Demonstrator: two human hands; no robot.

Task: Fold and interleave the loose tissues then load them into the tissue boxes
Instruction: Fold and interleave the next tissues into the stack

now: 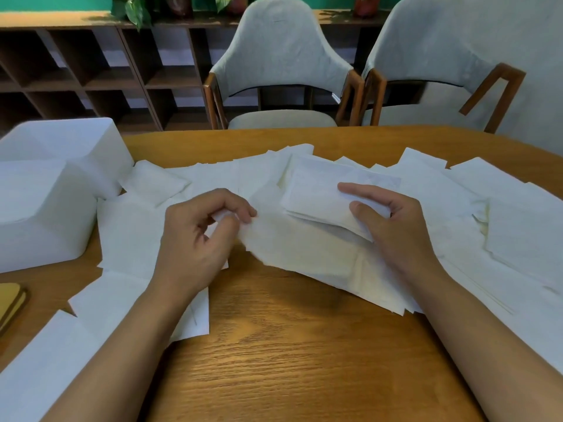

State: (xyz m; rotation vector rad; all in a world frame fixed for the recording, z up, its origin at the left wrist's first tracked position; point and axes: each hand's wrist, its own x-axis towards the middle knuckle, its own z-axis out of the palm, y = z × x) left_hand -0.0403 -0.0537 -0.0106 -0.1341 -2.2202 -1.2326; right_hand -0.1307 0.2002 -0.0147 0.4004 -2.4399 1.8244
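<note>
A wooden table (289, 345) seen from above, spread with loose white tissues (502, 226) from its left edge to its right edge. At the far left corner stand two white tissue boxes (45, 214) — one nearer, one behind it and touching; their insides cannot be seen from this angle. The left hand (198, 236) pinches the corner of a single unfolded tissue (304, 254) between thumb and fingertips, near the table's middle. The right hand (393, 226) grips a folded stack of tissues (320, 199), thumb on top and fingers curled under its right end, held just above the unfolded sheet. A tan object (10, 303) lies at the left edge. Two grey chairs (283, 62) stand beyond the far edge.
</note>
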